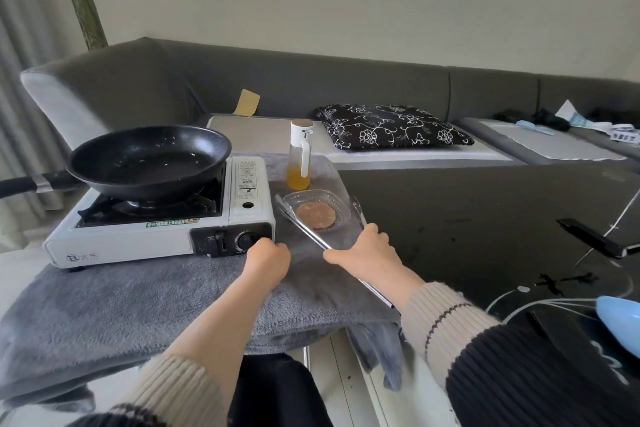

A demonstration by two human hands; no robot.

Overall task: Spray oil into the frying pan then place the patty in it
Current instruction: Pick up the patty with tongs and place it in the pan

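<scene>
A grey sofa [311, 80] with a black floral cushion [391, 126] runs behind a counter [467, 204] draped in a grey fleece towel [121, 302]. On the towel stands a white portable gas stove [166, 225], and on its burner sits the black frying pan [149, 163], handle pointing left. Just right of the stove, the oil sprayer bottle [299, 156] stands upright, amber oil filling its lower part. In front of the bottle lies a clear plastic tray [318, 210] holding the round brown patty [316, 215]. A pair of metal tongs [311, 232] is spread open around the tray, one arm on each side of the patty, neither tip visibly touching it. The right hand [367, 255], the grip on the tongs, is closed loosely around their arms nearer the hinge end, with the patty lying just beyond its fingers. The left hand [268, 260] is curled into a fist at the stove's control knob [247, 240]; whether it actually pinches the knob cannot be told.
</scene>
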